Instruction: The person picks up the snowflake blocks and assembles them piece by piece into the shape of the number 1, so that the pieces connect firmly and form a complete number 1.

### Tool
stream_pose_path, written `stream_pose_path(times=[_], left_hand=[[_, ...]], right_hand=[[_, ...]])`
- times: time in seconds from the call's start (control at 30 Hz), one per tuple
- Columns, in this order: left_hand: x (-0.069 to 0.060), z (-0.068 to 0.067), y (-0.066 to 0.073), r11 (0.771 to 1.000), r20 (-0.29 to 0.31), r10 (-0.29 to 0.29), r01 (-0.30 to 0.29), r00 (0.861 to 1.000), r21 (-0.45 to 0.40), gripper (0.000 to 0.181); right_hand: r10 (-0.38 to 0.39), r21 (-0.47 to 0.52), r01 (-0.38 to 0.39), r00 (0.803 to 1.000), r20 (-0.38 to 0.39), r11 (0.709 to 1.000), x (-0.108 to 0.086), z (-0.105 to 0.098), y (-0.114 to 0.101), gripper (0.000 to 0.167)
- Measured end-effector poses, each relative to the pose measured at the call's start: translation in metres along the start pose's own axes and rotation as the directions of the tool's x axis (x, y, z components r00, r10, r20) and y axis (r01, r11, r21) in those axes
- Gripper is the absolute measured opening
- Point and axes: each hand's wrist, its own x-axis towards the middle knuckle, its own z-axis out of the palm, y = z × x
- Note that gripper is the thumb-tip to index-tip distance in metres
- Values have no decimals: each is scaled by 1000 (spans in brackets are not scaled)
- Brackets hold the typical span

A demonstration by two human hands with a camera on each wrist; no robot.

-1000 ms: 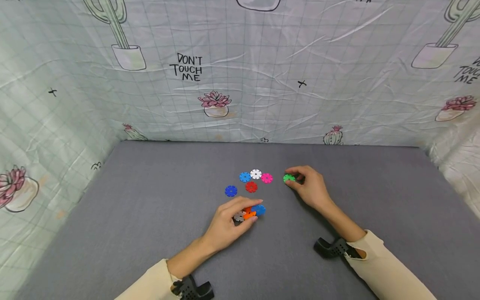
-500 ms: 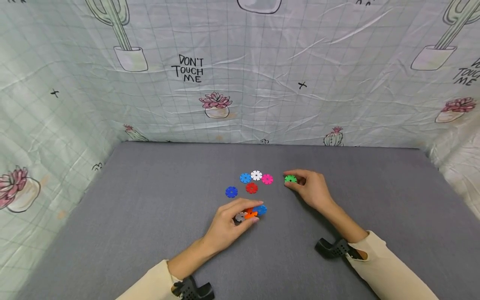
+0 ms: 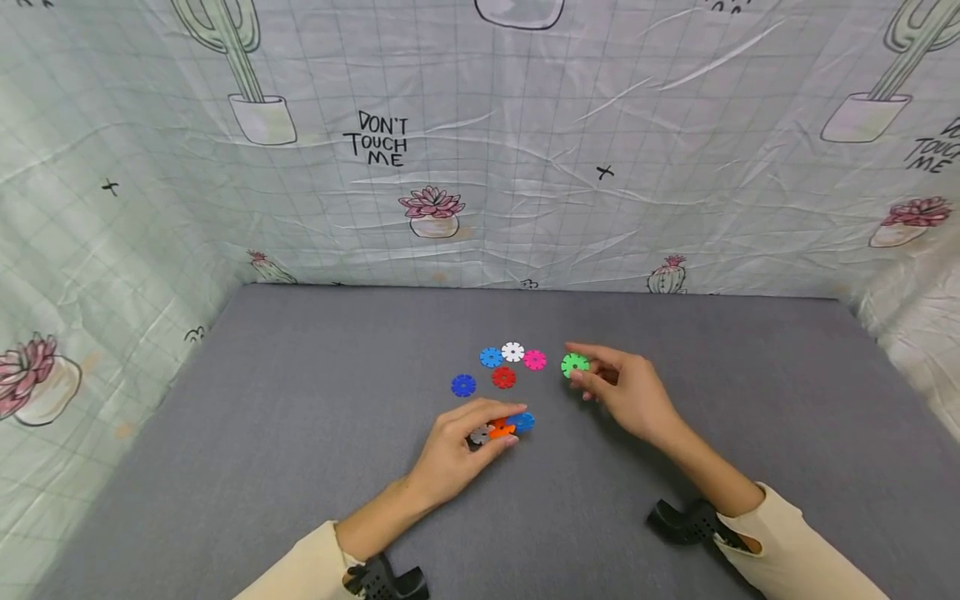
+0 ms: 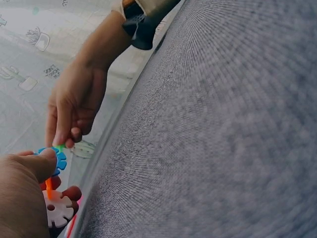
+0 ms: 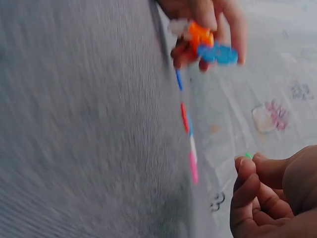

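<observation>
In the head view, a block (image 3: 502, 428) of grey, orange and blue discs is gripped between the thumb and fingers of the left hand (image 3: 448, 446). A green disc (image 3: 574, 364) is pinched by the right hand (image 3: 633, 387), to the right of the loose discs. Between and beyond the hands, on the grey table (image 3: 300, 417), a light blue disc (image 3: 491, 357), a white disc (image 3: 513, 352) and a pink disc (image 3: 535, 360) are set side by side in a short arc. A red disc (image 3: 504, 377) is placed just in front of them, with a dark blue disc (image 3: 463, 385) off to its left. The table is backed by a printed curtain (image 3: 525, 125).

In the left wrist view, the block's blue disc is pressed by the left thumb, with orange below it and the pale grey disc lowest. The green disc is mostly hidden.

In the right wrist view, the green disc is seen as a sliver between the right thumb and a finger, held off the table; the block is blurred.
</observation>
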Motion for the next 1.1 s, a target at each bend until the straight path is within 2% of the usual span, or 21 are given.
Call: stream_pose_path(times=[0.23, 0.43, 0.83, 1.1], left_hand=[[-2, 0, -1, 1000, 1, -25, 25, 1000, -7, 34], [-1, 0, 0, 1000, 1, -28, 28, 1000, -13, 34], [0, -1, 1, 999, 4, -37, 37, 999, -12, 36], [0, 0, 0, 1000, 23, -23, 23, 999, -19, 34]], right_hand=[[14, 131, -25, 996, 85, 991, -21, 4, -15, 40], [38, 274, -69, 992, 117, 959, -34, 8, -23, 38], [71, 354, -131, 982, 177, 926, -44, 19, -21, 35], [86, 438, -168, 976, 201, 883, -45, 26, -16, 37]])
